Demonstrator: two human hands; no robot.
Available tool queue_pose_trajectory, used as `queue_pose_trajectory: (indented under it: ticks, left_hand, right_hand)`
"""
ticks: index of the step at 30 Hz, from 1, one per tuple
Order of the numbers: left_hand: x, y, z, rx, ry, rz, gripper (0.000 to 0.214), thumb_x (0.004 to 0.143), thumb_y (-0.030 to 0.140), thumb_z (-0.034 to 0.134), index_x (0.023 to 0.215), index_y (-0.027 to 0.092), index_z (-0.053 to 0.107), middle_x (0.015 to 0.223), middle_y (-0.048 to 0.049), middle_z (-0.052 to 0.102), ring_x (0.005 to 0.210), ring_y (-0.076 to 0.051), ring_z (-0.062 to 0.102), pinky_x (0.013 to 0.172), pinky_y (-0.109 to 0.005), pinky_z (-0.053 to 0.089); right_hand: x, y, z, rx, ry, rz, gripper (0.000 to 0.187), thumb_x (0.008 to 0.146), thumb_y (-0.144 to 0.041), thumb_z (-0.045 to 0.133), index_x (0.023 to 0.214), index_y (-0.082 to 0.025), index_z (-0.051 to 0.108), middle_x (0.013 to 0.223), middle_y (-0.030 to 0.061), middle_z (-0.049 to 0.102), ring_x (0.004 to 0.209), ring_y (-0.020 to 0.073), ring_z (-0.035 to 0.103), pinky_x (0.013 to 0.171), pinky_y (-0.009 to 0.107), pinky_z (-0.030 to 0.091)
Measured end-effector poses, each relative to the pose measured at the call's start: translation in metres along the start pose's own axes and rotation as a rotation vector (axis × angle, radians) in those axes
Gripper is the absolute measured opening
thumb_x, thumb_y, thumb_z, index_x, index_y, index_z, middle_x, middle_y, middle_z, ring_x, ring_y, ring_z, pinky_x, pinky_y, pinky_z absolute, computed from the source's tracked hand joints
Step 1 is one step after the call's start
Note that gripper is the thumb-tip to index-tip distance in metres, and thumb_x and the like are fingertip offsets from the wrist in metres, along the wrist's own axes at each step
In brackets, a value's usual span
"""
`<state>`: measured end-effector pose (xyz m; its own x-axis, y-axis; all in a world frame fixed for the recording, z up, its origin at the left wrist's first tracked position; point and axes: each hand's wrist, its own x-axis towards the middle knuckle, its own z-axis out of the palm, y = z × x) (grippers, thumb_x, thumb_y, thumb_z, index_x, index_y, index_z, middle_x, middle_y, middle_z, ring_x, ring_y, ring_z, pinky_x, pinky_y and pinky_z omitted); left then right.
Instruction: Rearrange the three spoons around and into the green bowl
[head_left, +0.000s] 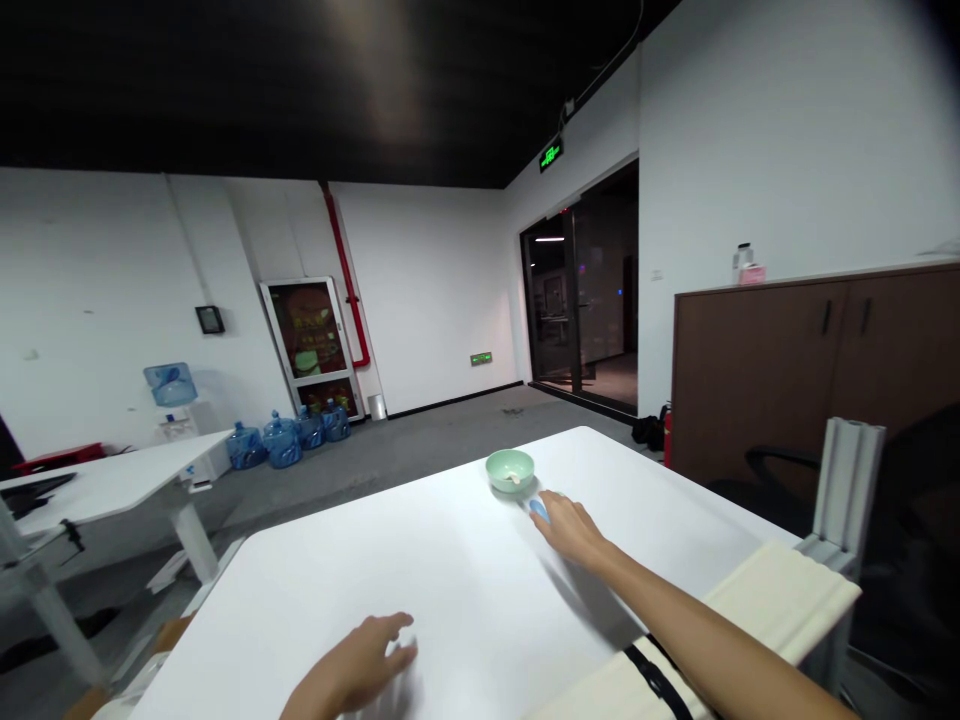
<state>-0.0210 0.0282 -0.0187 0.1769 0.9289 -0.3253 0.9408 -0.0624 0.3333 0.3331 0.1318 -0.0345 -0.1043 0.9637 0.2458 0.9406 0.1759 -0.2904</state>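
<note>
Blue object (538, 511) sits on the white table (450, 560), just in front of a pale green bowl (510, 470) and almost touching it, partly hidden under my right grip (571, 530). My right arm (697, 630) reaches forward from the lower right, wrist low, fingers (551, 497) stretched out flat over the blue object. The grip is apart, not clamped on it, though I cannot tell whether the tips touch it. My left grip (352, 665) sits near the table's near edge, well apart from the bowl, loosely spread and blurred. Something pale lies in the bowl. Beyond the table, blue water jugs (281, 443) stand on the floor, and a brown cabinet (780, 360) runs along the right wall.
</note>
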Motion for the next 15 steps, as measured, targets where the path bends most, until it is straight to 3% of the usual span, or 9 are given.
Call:
queue_pose_trajectory:
  ticks: [15]
  left_hand:
    - [0.004,-0.009,0.006,0.000,-0.009,-0.006,0.060,0.083,0.056,0.047,0.134,0.024,0.051,0.127,-0.0067,0.062,0.113,-0.023,0.059,0.094,-0.032,0.045]
  right_hand:
    - [-0.004,-0.005,0.003,0.006,0.002,-0.034,0.033,0.095,-0.042,0.036,0.106,-0.019,0.058,0.110,0.0122,0.065,0.100,0.0245,0.060,0.081,0.030,0.037]
